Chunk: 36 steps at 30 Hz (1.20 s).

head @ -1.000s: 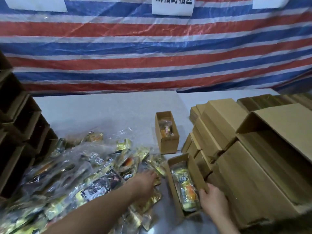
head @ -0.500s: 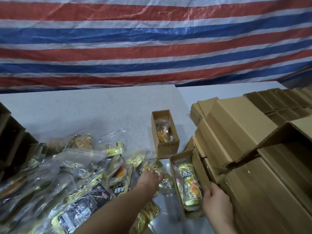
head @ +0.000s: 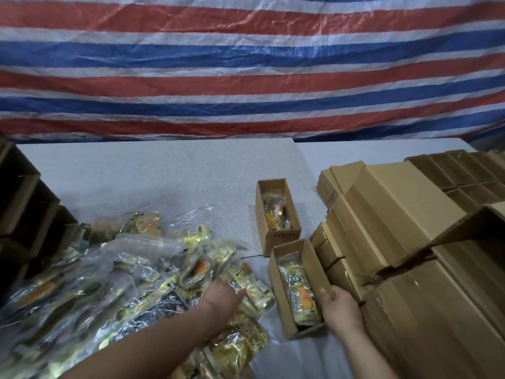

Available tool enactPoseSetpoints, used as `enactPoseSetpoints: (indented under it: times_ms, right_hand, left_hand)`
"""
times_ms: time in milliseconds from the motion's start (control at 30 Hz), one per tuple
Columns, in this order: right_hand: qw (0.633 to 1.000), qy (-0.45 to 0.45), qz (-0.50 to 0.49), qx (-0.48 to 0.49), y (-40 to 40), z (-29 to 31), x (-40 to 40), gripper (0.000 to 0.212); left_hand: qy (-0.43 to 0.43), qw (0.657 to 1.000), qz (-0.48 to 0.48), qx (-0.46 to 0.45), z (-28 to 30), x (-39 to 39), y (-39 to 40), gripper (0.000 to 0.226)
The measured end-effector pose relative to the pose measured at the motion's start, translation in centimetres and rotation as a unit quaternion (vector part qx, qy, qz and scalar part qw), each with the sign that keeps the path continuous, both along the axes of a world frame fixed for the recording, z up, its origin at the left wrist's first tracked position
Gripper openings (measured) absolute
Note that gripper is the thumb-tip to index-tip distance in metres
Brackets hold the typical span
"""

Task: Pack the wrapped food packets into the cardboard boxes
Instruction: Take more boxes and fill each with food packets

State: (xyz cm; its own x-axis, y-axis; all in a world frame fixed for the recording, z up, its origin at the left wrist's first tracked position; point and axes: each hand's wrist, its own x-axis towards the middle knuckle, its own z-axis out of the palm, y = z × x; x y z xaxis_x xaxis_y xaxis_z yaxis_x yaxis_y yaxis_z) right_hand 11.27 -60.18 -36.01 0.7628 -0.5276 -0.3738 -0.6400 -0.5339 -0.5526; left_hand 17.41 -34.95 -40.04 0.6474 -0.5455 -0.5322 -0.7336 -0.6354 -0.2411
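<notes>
A heap of gold and clear wrapped food packets [head: 142, 272] covers the near left of the white table [head: 153, 176]. My left hand [head: 222, 295] reaches into the heap's right edge, its fingers curled round a gold packet [head: 241, 279]. My right hand [head: 340, 307] grips the right wall of the near open cardboard box [head: 314, 265], thumb over the rim. A yellow-orange packet [head: 299, 294] lies lengthwise inside that box. Just beyond stands a second open box [head: 284, 236] with a packet [head: 274, 214] in it.
Stacks of folded and closed cardboard boxes [head: 382, 203] crowd the right side, with a large carton [head: 442, 324] nearest me. Open boxes [head: 464, 176] line the far right. Dark open boxes [head: 24, 203] are piled at the left. A striped tarp [head: 246, 77] hangs behind.
My view has tipped downward, so the paper signs on the tarp have left the frame. My left hand shifted within the heap onto a gold packet. My right hand stays on the near box.
</notes>
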Motion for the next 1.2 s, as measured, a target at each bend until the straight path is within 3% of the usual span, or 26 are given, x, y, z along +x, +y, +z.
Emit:
enactPoseSetpoints:
  times_ms: [267, 500, 667, 933, 1200]
  right_hand:
    - [0.998, 0.019, -0.044, -0.043, 0.9, 0.0, 1.4, 0.03]
    - [0.999, 0.002, -0.006, -0.051, 0.8, 1.1, 1.9, 0.029]
    - [0.998, 0.008, 0.016, -0.057, 0.6, 1.4, 1.9, 0.03]
    - [0.995, 0.002, 0.021, -0.094, 0.5, 0.5, 1.7, 0.023]
    - [0.992, 0.018, 0.007, -0.121, -0.1, -0.4, 2.2, 0.025]
  left_hand:
    - [-0.008, 0.999, -0.016, 0.041, 0.6, -1.4, 0.0, 0.089]
    - [-0.014, 0.995, -0.056, 0.086, 1.4, -2.7, 1.1, 0.081]
    - [-0.013, 0.998, -0.05, 0.021, 2.3, -3.9, 2.3, 0.069]
    - [0.011, 0.997, 0.041, -0.06, 5.1, -6.2, 5.0, 0.06]
    - [0.015, 0.992, 0.086, -0.088, 7.5, -7.3, 6.6, 0.058]
